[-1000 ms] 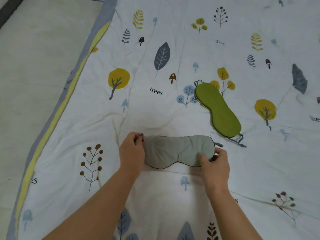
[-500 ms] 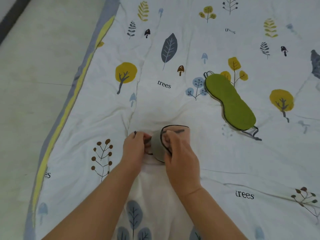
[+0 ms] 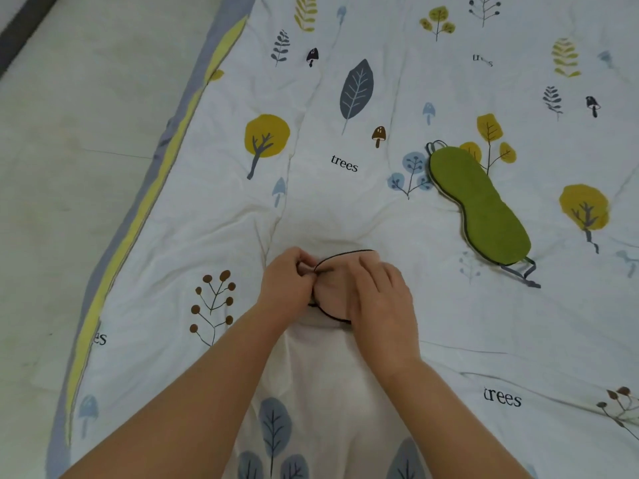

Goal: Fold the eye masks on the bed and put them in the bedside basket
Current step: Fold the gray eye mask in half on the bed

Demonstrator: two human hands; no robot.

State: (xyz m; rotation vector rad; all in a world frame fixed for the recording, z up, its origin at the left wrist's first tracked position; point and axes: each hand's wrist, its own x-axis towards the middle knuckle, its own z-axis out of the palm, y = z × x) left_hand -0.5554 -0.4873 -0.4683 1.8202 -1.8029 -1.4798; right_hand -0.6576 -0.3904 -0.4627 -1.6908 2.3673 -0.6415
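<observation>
A grey eye mask (image 3: 332, 288) with dark piping lies folded in half on the quilt, its pale pink lining facing up. My left hand (image 3: 287, 283) pinches its left edge and strap. My right hand (image 3: 380, 295) lies flat on top of the folded mask and covers most of it. A green eye mask (image 3: 479, 205) lies unfolded and slanted to the upper right, its dark strap trailing at both ends. No basket is in view.
The white quilt (image 3: 345, 209) printed with trees and leaves covers the bed. Its grey and yellow border (image 3: 152, 195) runs along the left, with pale floor (image 3: 69, 167) beyond it.
The grey mask lay flat and open a second ago. My right hand has brought its right half over onto the left half, and now presses it flat.
</observation>
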